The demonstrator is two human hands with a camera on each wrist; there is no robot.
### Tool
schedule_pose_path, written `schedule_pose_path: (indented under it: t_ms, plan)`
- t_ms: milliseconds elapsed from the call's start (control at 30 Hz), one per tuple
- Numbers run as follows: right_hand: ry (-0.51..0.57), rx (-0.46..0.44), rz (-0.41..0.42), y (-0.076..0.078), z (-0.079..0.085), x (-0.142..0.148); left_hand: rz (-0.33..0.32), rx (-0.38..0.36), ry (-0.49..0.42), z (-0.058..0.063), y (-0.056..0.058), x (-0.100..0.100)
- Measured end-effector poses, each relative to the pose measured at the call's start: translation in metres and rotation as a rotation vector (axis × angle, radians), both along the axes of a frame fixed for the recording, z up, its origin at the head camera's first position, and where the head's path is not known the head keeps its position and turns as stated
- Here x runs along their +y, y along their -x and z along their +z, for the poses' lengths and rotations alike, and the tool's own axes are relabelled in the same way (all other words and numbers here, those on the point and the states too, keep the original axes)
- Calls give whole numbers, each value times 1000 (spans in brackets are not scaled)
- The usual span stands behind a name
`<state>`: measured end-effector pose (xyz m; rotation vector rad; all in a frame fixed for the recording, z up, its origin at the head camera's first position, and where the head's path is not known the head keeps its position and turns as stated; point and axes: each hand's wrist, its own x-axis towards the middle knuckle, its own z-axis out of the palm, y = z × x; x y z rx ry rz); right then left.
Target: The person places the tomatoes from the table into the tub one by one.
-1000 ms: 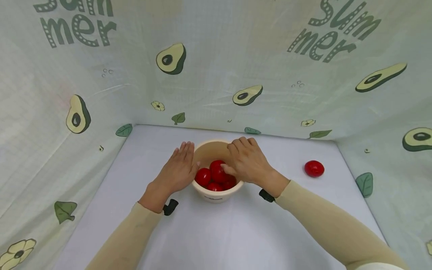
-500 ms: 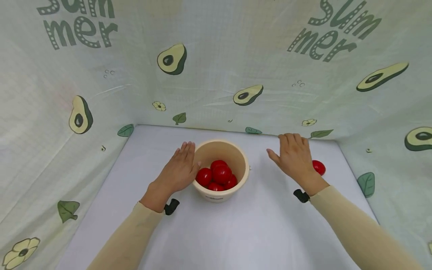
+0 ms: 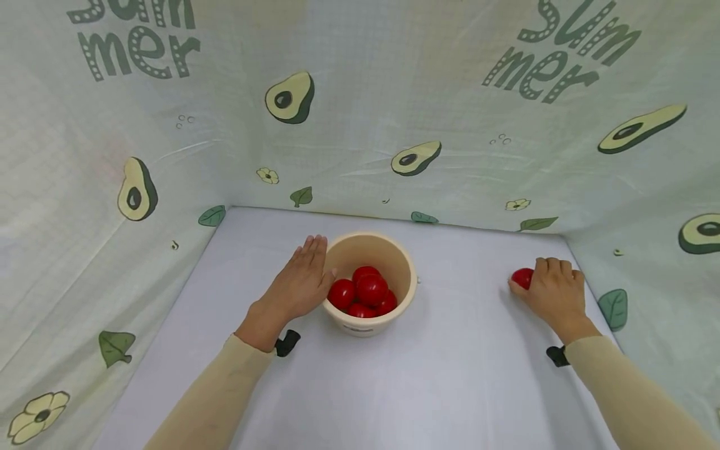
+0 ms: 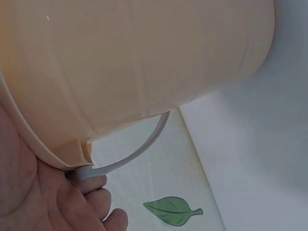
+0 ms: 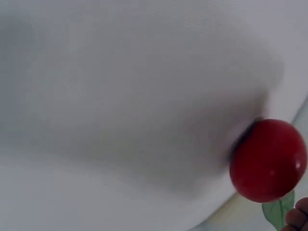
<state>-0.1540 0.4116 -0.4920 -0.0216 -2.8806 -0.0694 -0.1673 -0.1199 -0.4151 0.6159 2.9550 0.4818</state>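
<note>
A cream bucket stands mid-table with several red tomatoes inside. At its left side my left hand holds the rim, the thumb over the inside and the fingers outside; in the left wrist view those fingers lie by the handle's hinge. Far to the right, my right hand is around a single red tomato on the table, thumb at its near left. The right wrist view shows this tomato with a gap between it and the visible fingers.
The white table is enclosed by a pale cloth printed with avocados and leaves, at the back and both sides. The bucket's grey handle hangs on its outer side. The right hand is close to the table's right edge.
My right hand has left the bucket and travelled right across the table, then down to the lone tomato. The left hand stays at the bucket's rim, and the bucket has not moved.
</note>
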Motion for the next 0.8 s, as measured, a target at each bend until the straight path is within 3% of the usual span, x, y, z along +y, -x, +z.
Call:
schedule_pose_path:
  t_ms: [300, 533, 700, 800]
  plan:
    - [-16, -96, -54, -10, -17, 13, -4, -13, -21, -3, -4, -1]
    - [12, -127, -98, -7, -19, 14, -11, 3, 0, 0, -3, -1]
    - [24, -109, -82, -2, -15, 5, -6, 0, 13, 3, -4, -3]
    - [6, -44, -47, 1, -7, 0, -13, 4, 12, 6, -2, 1]
